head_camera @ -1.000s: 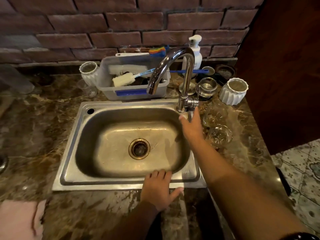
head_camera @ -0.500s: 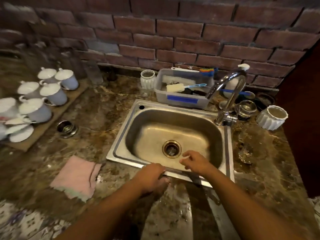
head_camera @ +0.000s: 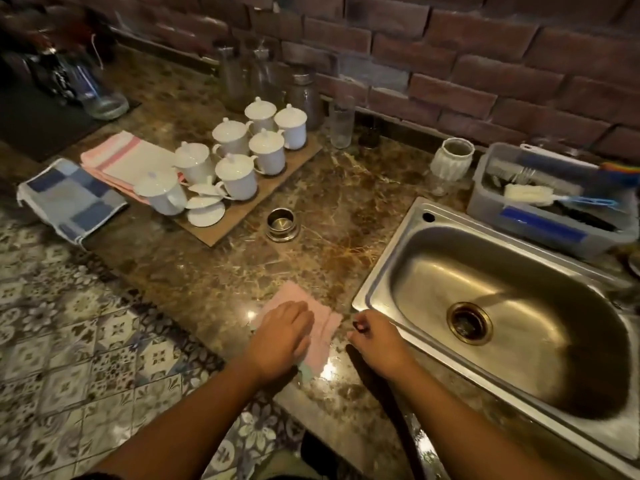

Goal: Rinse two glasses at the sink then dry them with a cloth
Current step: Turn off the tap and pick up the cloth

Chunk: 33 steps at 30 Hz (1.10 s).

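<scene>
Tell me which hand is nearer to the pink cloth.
Left. The left hand lies on the pink cloth; the right hand is beside its right edge, apparently not touching it.

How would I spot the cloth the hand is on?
Start at the steel sink; just left of its near corner lies a pink cloth under the left hand. Unlike the striped towel and blue checked cloth far left, it is plain.

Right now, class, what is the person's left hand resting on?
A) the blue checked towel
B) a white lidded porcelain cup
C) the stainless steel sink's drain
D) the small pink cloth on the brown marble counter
D: the left hand lies flat on the small pink cloth, on the brown marble counter just left of the stainless steel sink.
</scene>
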Motion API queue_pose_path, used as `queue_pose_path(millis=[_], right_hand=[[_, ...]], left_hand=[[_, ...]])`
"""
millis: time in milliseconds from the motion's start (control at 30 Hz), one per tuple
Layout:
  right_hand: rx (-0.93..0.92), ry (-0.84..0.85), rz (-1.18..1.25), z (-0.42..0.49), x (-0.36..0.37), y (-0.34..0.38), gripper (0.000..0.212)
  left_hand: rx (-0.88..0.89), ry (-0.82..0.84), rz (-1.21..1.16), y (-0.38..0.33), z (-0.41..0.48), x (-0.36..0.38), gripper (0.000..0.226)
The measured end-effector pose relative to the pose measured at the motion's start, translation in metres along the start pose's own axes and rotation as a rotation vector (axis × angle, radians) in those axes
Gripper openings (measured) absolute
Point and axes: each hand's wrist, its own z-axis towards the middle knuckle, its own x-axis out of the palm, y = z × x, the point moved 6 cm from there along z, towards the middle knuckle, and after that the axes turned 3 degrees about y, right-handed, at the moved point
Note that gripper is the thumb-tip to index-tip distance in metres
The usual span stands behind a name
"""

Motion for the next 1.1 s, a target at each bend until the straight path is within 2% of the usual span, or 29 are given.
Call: queue_pose_path(millis=[100,200,300,400,533,733,833,900,967,1100], right_hand=[[-0.05,-0.078,-0.165,0.012,0.021,0.015,0.036],[-0.09,-0.122,-0.294,0.021,0.03,0.028,0.045],[-0.041,-0.152,-0.408,0.029,0.037,0.033,0.053],[0.02,-0.172,-0.44,0.037,0.043,0.037,0.051],[0.151,-0.203,-0.236,0.046,0.05,0.038,0.05],[0.25,-0.1,-0.311,0.058,0.052,0.043,0.031],[0.14,-0.132,-0.168,0.049,0.05,0.05,0.014],[0.041,-0.1,-0.018,0.04,0.049,0.053,0.021],[-0.02,-0.096,0.095,0.028,0.037,0.056,0.025],[-0.099,-0.228,0.222,0.002,-0.012,0.056,0.028]], left_hand=[[0.036,0.05,0.107,0.019,0.006,0.008,0.058],[0.054,0.117,0.142,0.03,0.013,0.023,0.06],[0.074,0.117,0.148,0.035,0.014,0.033,0.064],[0.092,0.081,0.139,0.033,0.015,0.033,0.066],[0.09,0.087,0.127,0.035,0.017,0.035,0.067],[0.094,0.094,0.102,0.034,0.016,0.034,0.066],[0.062,0.086,0.001,0.031,0.023,0.02,0.067],[0.057,0.098,-0.066,0.027,0.035,-0.004,0.061],[0.117,0.122,-0.026,0.018,0.048,-0.03,0.047],[0.257,0.191,-0.122,0.005,0.071,-0.061,0.037]])
